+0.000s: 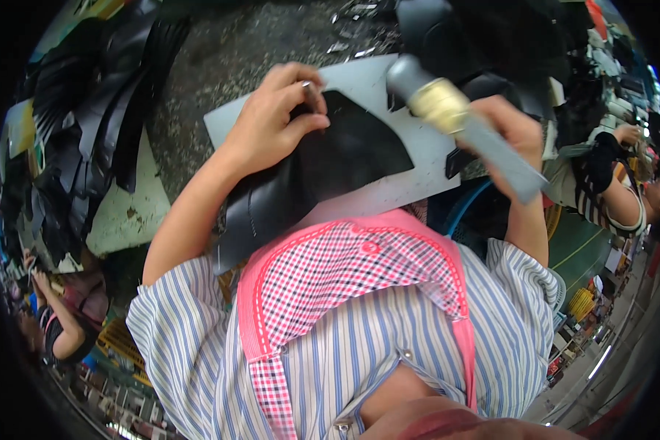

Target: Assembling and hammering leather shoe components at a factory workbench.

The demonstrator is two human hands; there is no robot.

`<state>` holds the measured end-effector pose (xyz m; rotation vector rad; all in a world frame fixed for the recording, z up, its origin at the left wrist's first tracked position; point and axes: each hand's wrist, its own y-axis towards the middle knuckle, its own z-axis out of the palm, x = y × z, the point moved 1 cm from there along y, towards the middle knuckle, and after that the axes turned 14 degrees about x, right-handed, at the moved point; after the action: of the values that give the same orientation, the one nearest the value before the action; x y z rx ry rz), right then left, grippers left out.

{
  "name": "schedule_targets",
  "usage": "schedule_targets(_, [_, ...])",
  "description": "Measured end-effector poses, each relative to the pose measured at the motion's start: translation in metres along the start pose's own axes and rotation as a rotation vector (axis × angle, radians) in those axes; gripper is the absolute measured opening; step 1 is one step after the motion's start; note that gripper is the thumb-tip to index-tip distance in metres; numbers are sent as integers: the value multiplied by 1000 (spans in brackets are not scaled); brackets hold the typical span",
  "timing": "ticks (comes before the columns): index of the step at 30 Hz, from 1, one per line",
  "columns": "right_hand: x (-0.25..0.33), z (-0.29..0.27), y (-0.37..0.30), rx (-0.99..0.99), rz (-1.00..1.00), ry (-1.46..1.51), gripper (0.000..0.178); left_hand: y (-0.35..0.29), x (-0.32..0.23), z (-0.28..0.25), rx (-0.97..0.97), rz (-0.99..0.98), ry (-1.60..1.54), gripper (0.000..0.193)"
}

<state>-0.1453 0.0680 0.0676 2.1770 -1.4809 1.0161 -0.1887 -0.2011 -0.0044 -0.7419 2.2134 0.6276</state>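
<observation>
My left hand (277, 117) is closed around a slim metal punch-like tool (307, 89), its silver end showing between the fingers. It rests over a black leather piece (359, 143) that lies on a pale grey board (425, 176). Part of the leather folds down over the board's near edge towards my apron, with a row of small marks along it. Raised above the board's right side, a hammer (441, 108) with a yellow-wrapped middle is in my right hand (510, 132). The hammer is slightly blurred, and it hides part of that hand's fingers.
Stacks of black leather pieces (103, 110) lie on the left. More black material (484, 37) sits at the back right. Small shiny scraps (352, 51) are scattered on the dark worktop (227, 51). Other people work at the far left and right.
</observation>
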Motion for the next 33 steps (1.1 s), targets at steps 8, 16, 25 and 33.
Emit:
schedule_targets(8, [-13, 54, -11, 219, 75, 35, 19, 13, -9, 13, 91, -230, -144, 7])
schedule_targets(16, [-7, 29, -12, 141, 154, 24, 24, 13, 0, 22, -40, -280, -278, 10])
schedule_targets(25, [39, 14, 10, 62, -74, -403, 19, 15, -8, 30, -18, -29, 347, 8])
schedule_targets(33, [59, -17, 2, -338, -295, 236, 13, 19, -8, 12, 94, -304, -254, 4])
